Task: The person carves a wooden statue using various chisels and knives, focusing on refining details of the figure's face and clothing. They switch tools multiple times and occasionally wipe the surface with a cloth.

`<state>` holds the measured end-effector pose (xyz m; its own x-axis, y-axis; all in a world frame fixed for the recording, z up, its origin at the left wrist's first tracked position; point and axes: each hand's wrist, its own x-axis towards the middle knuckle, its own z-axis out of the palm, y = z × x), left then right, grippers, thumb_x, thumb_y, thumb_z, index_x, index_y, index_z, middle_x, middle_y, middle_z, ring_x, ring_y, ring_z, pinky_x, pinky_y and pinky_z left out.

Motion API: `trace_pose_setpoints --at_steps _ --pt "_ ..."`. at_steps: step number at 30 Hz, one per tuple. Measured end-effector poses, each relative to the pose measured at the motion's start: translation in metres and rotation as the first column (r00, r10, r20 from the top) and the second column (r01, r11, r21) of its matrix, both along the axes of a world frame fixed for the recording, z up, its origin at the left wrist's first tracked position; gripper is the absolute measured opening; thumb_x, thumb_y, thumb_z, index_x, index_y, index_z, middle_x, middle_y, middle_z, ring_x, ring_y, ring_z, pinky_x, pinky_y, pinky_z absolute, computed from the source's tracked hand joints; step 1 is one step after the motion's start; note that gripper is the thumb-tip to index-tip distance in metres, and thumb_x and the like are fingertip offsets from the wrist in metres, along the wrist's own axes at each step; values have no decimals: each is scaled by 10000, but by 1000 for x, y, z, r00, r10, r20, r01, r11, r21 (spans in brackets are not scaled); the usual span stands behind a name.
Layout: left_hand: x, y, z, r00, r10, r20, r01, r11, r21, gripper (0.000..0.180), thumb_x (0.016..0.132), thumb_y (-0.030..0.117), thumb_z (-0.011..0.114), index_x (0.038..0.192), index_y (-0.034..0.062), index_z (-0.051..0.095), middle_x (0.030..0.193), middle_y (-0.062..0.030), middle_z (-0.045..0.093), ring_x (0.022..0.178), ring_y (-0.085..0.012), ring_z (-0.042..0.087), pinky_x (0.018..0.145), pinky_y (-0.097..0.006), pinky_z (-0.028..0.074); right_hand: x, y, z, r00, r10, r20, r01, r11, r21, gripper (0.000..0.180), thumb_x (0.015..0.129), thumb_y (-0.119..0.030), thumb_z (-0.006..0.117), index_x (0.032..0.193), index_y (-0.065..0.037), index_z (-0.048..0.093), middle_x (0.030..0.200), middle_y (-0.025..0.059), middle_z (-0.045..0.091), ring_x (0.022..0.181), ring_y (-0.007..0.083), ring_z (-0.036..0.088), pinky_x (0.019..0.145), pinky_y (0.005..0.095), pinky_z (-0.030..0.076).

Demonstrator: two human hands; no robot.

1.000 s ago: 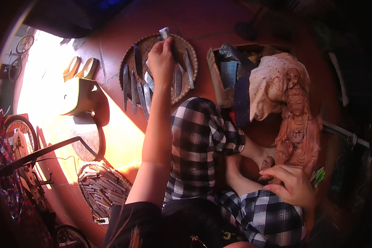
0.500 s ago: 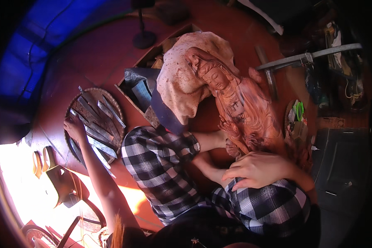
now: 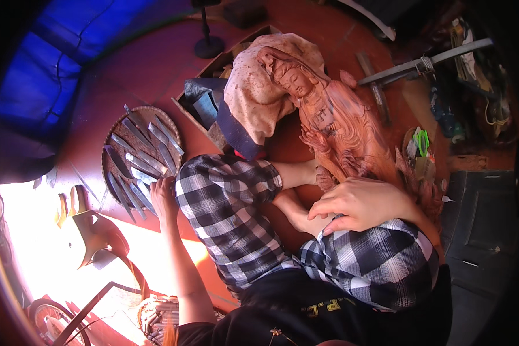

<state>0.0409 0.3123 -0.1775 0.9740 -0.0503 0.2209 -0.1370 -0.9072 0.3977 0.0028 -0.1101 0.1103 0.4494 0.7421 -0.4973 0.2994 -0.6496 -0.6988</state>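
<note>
A carved wooden statue of a robed figure (image 3: 334,127) lies tilted across my lap, its head on a pale stained cloth (image 3: 254,98). My right hand (image 3: 357,203) rests on the statue's lower end above my plaid-trousered knee (image 3: 380,265), fingers spread. My left hand (image 3: 162,195) reaches to the near rim of a round woven tray (image 3: 112,150) holding several steel carving chisels (image 3: 138,167). Its fingers touch the chisels; whether they grip one is unclear.
A wooden box (image 3: 205,101) with dark tools and cloth stands behind the statue. A black stand (image 3: 207,45), a metal bar (image 3: 427,60) and a mallet (image 3: 378,92) lie further back. A second basket of tools (image 3: 158,317) and sandals (image 3: 69,205) sit at the sunlit left.
The view has swung from the tray toward the statue. My left hand has drawn back from the tray's middle to its rim. My right hand has stayed on the statue.
</note>
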Motion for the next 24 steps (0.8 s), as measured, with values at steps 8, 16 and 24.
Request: trace_pose_setpoints --at_steps 8,16,24 --pt "23 38 -34 983 64 171 -83 991 105 197 801 61 641 971 98 735 942 -93 678 877 -346 602 808 -453 480 -20 -10 -1 983 -167 77 157 980 123 214 851 -175 719 1016 -52 661 808 122 713 769 331 691 714 433 502" --pt "35 66 -41 972 116 202 -151 974 167 497 791 40 699 1277 112 624 1270 -111 609 1148 -350 565 942 -476 467 -37 -13 -6 965 -232 126 229 973 39 320 871 -197 724 1141 -31 687 905 139 748 828 299 727 755 392 536" --pt "26 -15 75 992 125 17 -99 859 -501 276 895 178 728 1126 29 721 1075 -158 741 990 -263 731 872 -377 550 -40 1 -11 975 -160 152 151 986 68 301 863 -220 730 1087 -20 695 875 166 741 815 317 717 770 417 529"
